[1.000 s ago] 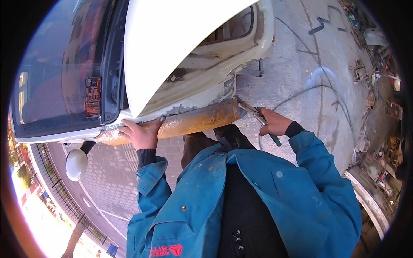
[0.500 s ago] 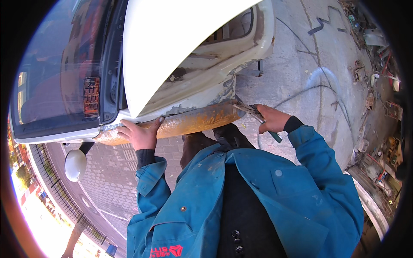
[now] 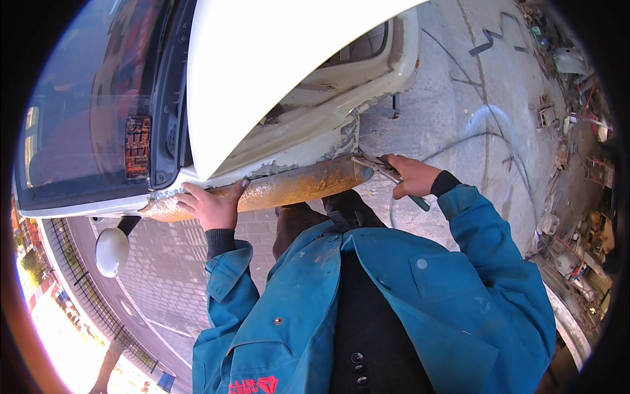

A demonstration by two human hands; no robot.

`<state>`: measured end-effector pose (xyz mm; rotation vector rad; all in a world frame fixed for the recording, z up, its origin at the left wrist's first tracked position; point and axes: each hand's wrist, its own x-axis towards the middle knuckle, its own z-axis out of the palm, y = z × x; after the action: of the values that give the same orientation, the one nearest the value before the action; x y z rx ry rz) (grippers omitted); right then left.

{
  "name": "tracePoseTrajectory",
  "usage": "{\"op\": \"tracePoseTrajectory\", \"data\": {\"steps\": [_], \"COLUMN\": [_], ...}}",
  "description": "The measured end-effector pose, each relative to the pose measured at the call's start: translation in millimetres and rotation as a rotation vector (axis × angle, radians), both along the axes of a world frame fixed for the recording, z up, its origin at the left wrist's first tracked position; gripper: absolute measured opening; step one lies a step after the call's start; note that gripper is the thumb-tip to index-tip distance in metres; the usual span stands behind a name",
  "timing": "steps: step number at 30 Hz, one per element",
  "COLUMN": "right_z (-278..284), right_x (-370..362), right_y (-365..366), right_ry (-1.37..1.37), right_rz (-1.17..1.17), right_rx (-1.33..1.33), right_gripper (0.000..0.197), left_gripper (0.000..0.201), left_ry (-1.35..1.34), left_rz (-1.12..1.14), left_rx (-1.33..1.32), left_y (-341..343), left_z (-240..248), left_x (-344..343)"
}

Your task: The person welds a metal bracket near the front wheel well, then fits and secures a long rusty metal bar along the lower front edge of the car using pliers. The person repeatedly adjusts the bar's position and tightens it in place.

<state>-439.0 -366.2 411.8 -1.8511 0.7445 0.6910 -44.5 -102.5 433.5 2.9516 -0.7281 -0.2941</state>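
Note:
A long, curved, rust-brown metal panel [image 3: 289, 188] runs along the lower edge of the white vehicle body [image 3: 289, 155], whose paint is chipped down to grey there. My left hand [image 3: 215, 206] grips the panel's left part, its fingertips and thumb over the upper edge. At the panel's right end are the jaws of metal pliers [image 3: 387, 171] with a green handle end. My right hand [image 3: 415, 177] is closed around their handles. Whether the jaws are clamped on the panel's edge is too small to tell.
A bright white panel [image 3: 275, 59] covers much of the vehicle's upper middle. A rounded mirror [image 3: 112, 252] juts out at left, below the dark glass [image 3: 72, 125]. A cable [image 3: 469, 136] crosses the concrete at right. Scrap and parts [image 3: 581, 243] lie along the right rim.
The pliers' jaws have shifted slightly left along the panel's end, and my right hand has tilted a little with them. My left hand stays at the same spot on the panel.

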Motion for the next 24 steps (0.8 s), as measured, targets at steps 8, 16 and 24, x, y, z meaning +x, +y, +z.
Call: {"op": "tracePoseTrajectory", "data": {"steps": [8, 16, 24], "right_z": [-3, -8, -6], "right_x": [5, 5, 9], "right_y": [-13, -19, -22], "right_ry": [0.035, 0.003, -0.019], "right_rz": [0.014, 0.050, 0.074], "right_rx": [0.046, 0.009, -0.011], "right_gripper": [0.081, 0.065, 0.061], "left_gripper": [0.151, 0.150, 0.150], "left_ry": [0.010, 0.036, 0.018], "left_rz": [0.010, 0.034, 0.016], "left_rx": [0.026, 0.026, 0.017], "left_y": [-4, -7, -5], "left_z": [4, 11, 7], "left_x": [-1, -4, -3]}}
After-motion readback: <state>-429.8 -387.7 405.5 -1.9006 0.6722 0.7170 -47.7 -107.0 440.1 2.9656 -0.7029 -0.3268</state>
